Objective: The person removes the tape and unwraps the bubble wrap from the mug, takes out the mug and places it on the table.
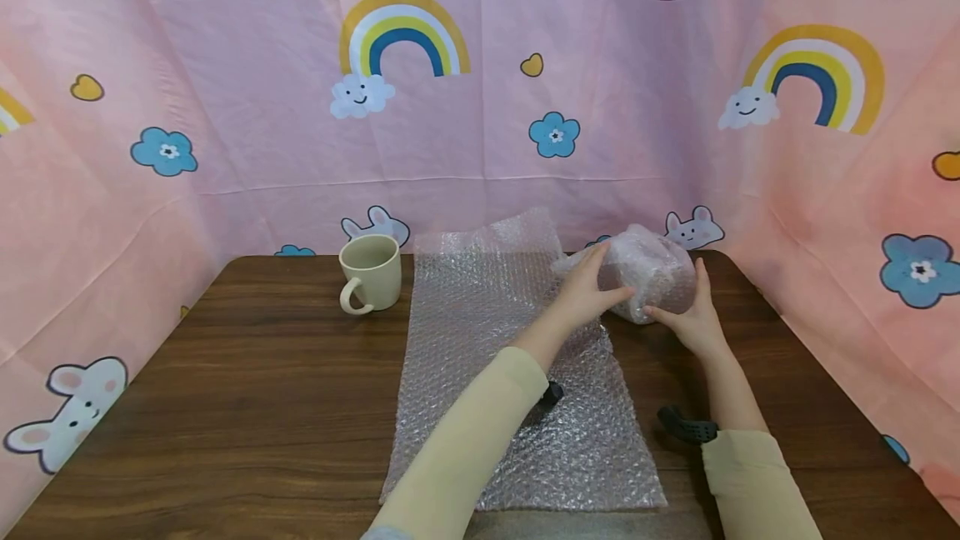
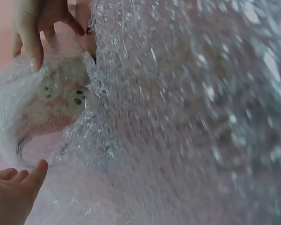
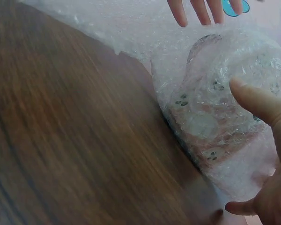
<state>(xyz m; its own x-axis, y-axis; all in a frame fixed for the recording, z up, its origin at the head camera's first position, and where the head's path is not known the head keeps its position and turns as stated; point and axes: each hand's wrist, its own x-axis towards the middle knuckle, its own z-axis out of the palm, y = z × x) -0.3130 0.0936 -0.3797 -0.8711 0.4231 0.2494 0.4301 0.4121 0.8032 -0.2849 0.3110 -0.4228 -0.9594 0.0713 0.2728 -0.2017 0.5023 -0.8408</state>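
Observation:
A bubble-wrapped bundle [image 1: 651, 269] sits at the table's back right. Through its clear layers, the right wrist view shows a pink and white patterned thing [image 3: 201, 124] with small dark marks; a curved, handle-like outline shows too. My left hand [image 1: 583, 288] is at the bundle's left side, thumb and fingers spread apart. Across from it, my right hand [image 1: 697, 322] stands at the right side, its thumb in front of the wrap and its fingers extended along the far side. Both thumbs point toward each other at the bundle's front.
A flat sheet of bubble wrap [image 1: 480, 340] covers the middle of the wooden table [image 1: 285, 407], its far end against the patterned cloth backdrop [image 1: 495, 140]. To its left stands a cream mug [image 1: 378, 273], handle toward me. Cloth also hangs on both sides.

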